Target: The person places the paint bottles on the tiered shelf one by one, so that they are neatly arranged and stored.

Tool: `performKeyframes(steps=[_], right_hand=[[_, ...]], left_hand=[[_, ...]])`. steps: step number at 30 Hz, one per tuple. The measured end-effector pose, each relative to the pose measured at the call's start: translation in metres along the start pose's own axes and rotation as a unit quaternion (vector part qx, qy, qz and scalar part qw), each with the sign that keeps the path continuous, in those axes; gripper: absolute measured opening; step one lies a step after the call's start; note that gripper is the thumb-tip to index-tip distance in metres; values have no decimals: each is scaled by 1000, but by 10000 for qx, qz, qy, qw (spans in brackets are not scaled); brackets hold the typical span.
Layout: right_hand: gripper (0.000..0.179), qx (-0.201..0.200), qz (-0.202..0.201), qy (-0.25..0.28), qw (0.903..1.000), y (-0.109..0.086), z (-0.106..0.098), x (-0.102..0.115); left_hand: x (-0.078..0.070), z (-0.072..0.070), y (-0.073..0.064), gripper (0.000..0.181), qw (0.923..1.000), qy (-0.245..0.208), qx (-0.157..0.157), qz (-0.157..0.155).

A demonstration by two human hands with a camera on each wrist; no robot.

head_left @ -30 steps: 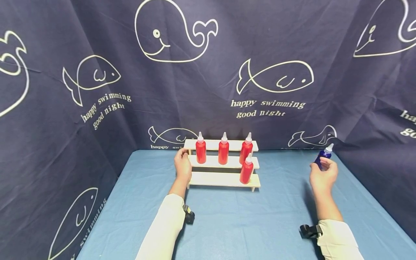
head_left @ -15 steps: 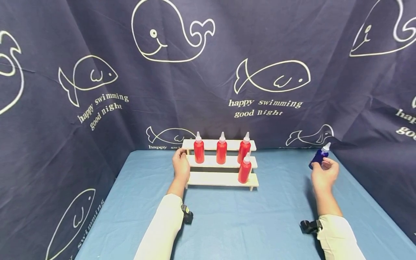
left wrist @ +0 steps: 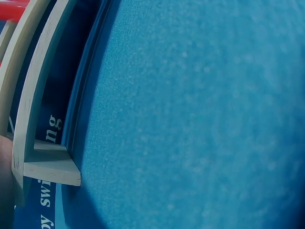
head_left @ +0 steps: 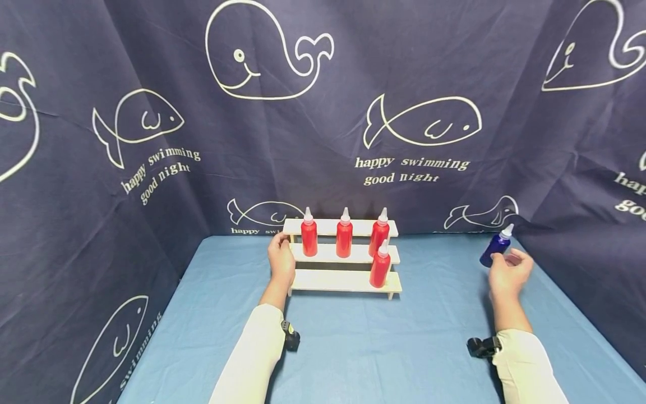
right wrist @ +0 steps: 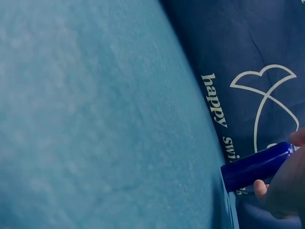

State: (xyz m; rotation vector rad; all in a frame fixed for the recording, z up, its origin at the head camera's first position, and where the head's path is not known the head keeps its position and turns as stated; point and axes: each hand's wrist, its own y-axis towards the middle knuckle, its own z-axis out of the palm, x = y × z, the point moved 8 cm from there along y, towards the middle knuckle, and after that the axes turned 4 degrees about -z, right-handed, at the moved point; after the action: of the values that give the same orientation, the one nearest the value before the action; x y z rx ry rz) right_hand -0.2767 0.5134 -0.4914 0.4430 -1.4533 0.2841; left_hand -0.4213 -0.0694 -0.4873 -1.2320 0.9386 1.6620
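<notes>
At the middle back of the table, a pale wooden three-tier rack point(head_left: 323, 280) carries several red squeeze bottles point(head_left: 344, 238) with whitish pointed caps. My left hand point(head_left: 281, 258) holds the rack's left end; its fingertips are partly hidden behind the boards. In the left wrist view, a sliver of that hand shows against the rack end point(left wrist: 24, 157). At the right back, a dark blue squeeze bottle point(head_left: 496, 247) stands on the table. My right hand point(head_left: 510, 275) is just right of it, thumb by its lower side and fingers loosely bent away. The right wrist view shows the blue bottle's base at the cloth.
A light blue cloth point(head_left: 353, 342) covers the table. Dark blue curtains point(head_left: 282, 146) with white fish and whale drawings rise along the back and both sides. Small black cameras point(head_left: 291, 336) sit at both wrists.
The blue bottle came down onto the table, shifting slightly left. My right hand has loosened from it and drawn a little to the right. My left hand stays at the rack.
</notes>
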Motion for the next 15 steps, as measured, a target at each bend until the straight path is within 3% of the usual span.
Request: performKeyframes(steps=[6,9,15], right_hand=[[40,210,165,-423,9987,6,0,-2],[50,347,298,-575,9973,9,2,-4],[64,516,193,-777,9955,13,10,-10]], left_hand=[[-3,5,1,28,10000,-23,74,17],[-11,8,-2,28,9999,33,120,40],[-6,2,-5,27,10000,17,47,-14]])
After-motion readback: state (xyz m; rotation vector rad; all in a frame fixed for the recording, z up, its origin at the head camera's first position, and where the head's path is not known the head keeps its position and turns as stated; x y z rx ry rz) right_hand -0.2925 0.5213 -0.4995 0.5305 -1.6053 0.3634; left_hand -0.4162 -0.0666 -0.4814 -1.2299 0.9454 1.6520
